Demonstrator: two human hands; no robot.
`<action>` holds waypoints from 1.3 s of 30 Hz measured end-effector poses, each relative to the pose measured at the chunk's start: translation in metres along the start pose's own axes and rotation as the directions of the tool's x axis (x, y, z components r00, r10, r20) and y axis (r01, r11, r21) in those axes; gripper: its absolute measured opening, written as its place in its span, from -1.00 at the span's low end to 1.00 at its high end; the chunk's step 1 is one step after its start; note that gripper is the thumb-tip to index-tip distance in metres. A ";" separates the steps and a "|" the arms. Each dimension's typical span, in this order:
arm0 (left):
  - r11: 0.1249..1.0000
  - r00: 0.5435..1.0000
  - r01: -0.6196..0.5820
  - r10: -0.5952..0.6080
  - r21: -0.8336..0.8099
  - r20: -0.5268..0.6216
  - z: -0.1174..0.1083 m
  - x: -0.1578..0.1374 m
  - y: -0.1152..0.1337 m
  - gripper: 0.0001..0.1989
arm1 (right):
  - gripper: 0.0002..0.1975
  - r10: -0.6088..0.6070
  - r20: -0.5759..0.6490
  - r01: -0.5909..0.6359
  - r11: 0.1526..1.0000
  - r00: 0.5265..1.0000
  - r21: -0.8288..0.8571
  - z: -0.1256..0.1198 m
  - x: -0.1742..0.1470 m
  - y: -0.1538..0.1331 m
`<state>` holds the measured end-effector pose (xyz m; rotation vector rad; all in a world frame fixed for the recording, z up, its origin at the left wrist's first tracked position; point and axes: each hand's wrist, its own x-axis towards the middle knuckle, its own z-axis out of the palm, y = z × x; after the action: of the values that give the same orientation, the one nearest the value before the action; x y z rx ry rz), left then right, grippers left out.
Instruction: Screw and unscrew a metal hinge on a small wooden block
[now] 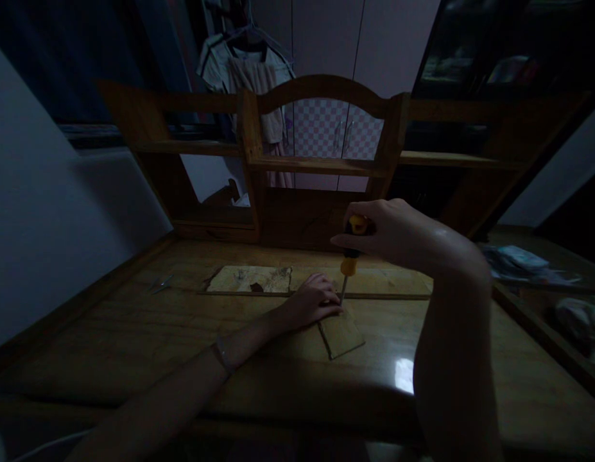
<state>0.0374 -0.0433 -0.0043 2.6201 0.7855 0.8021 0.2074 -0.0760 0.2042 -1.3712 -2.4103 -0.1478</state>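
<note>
Right hand: grip clamped on the handle of the yellow-and-black screwdriver, wrist bent high above it. Shaft points down with a slight tilt, probably so push and twist both run along it. Tip ends right at the fingertips of the left hand, by the far end of the small board piece, which lies flat on the wooden surface. Left fingers lie low and bunched together beside the tip; my read is they brace the piece and guide the tip. Too dark to tell whether they pinch anything or what exactly the tip bears on. Just behind, 1 long strip runs across the surface, left portion pale and stained. Thin metal bits lie well left, apart from both hands, presumably out of the way. Shelf unit stands behind it all.
</note>
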 end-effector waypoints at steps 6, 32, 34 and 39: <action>1.000 1.000 -0.003 0.003 0.003 -0.019 0.001 0.000 -0.001 -0.78 | -0.63 -0.007 -0.042 0.005 0.998 0.999 -0.056 0.003 0.002 -0.001; 0.999 1.000 -0.008 0.008 -0.033 -0.004 0.003 -0.002 -0.002 -0.80 | -0.68 0.062 0.027 -0.061 0.998 0.998 -0.033 0.007 0.006 0.000; 0.999 1.000 -0.013 0.013 -0.038 0.004 0.001 -0.002 -0.001 -0.81 | -0.73 0.040 0.023 -0.039 0.999 0.999 -0.019 0.005 0.005 0.000; 0.999 1.000 -0.006 0.007 -0.047 0.019 -0.003 -0.005 0.005 -0.86 | -0.81 -0.035 0.059 0.032 0.998 0.998 0.048 0.000 0.002 -0.002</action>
<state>0.0345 -0.0498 -0.0018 2.5863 0.7439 0.7868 0.2051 -0.0756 0.2054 -1.3331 -2.4704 -0.0593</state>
